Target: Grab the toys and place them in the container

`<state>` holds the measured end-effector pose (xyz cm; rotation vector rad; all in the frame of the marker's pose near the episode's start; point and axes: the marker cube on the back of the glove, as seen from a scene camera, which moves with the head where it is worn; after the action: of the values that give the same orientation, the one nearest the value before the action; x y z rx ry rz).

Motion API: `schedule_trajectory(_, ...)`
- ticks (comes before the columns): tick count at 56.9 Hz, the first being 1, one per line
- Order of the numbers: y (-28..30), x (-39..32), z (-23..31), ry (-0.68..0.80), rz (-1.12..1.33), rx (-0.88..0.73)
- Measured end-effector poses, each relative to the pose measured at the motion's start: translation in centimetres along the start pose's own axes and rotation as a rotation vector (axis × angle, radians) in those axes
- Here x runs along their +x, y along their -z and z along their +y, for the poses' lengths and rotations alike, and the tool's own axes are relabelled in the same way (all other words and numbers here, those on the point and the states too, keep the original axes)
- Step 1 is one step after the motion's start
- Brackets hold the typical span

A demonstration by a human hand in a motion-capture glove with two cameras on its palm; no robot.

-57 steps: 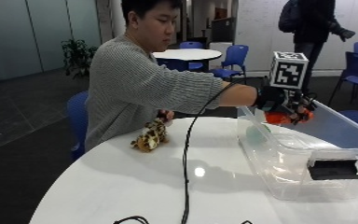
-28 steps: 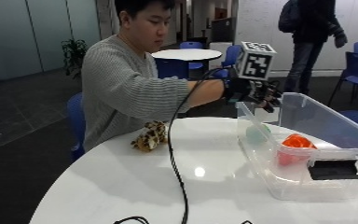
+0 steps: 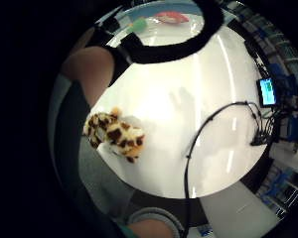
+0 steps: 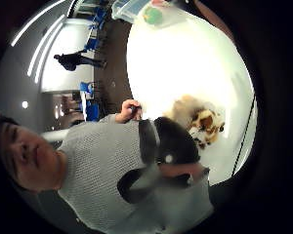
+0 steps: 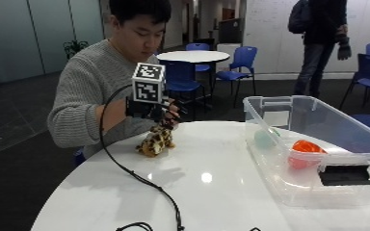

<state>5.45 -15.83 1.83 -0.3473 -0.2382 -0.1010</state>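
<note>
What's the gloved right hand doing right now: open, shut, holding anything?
Right hand: open, fingers spread, holding nothing, hovering above the leopard plush toy on the table.

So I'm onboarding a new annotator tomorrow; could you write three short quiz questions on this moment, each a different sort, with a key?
1. True or false: the spotted plush toy lies inside the clear container.
2. Which is in the container? A) an orange toy B) a book C) a mug
3. Fill in: the gloved right hand hovers over the ___ toy.

Key: 1 false, it lies on the white table; 2 A; 3 spotted plush.
</note>
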Motion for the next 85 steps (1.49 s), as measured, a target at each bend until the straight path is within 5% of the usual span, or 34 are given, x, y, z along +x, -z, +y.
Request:
schedule_trajectory(32, -15.3, -1.4, 2.2, -0.092, 0.363, -0.136)
schedule_trajectory(51, -15.0, -1.3, 1.0, -0.033, 0.348, 0.115)
schedule_trajectory(57, -11.9, -1.3, 0.1, -0.009, 0.304, 0.141)
schedule_trajectory(70, 8.8, -1.8, -3.0, 0.005, 0.335, 0.398)
schedule_trajectory(85, 12.8, -3.3, -8.0, 0.059, 0.279, 0.363)
